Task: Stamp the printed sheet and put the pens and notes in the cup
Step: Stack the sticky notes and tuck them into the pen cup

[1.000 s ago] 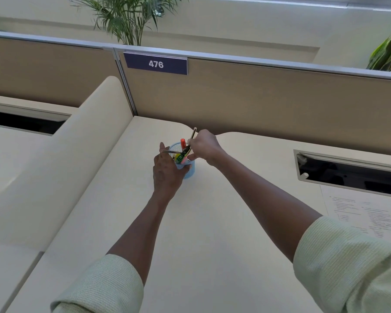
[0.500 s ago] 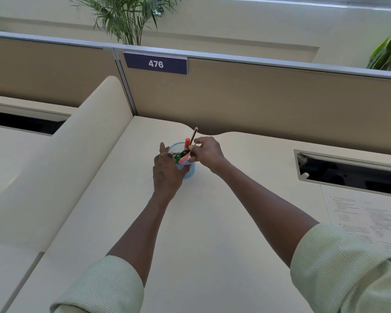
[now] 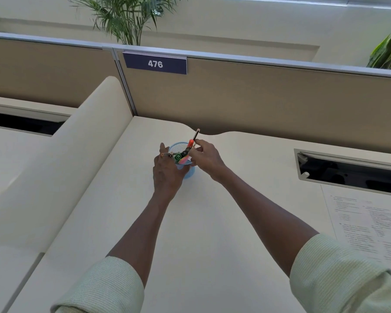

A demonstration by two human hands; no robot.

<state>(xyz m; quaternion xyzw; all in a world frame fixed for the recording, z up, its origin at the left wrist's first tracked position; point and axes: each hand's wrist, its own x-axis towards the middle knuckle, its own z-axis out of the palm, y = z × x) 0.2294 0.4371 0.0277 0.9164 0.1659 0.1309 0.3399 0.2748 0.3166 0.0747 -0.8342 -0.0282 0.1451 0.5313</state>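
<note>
A blue mesh cup [image 3: 189, 173] stands on the cream desk near the far partition. Pens [image 3: 192, 142] and bright green and pink notes [image 3: 181, 158] stick out of it. My left hand [image 3: 166, 171] wraps around the cup's left side. My right hand [image 3: 207, 158] is at the cup's right rim, with its fingertips pinched on the pens where they lean out of the top. A printed sheet [image 3: 368, 224] lies flat at the right edge of the desk, away from both hands.
A tan partition [image 3: 257, 96] with a "476" sign [image 3: 155, 63] closes off the back. A dark cable slot [image 3: 350, 171] is cut into the desk at the right. A rounded cream divider [image 3: 61, 159] rises at the left.
My right hand has slid slightly right and down along the cup's rim, and the pens have settled deeper into the cup. The left hand stays on the cup.
</note>
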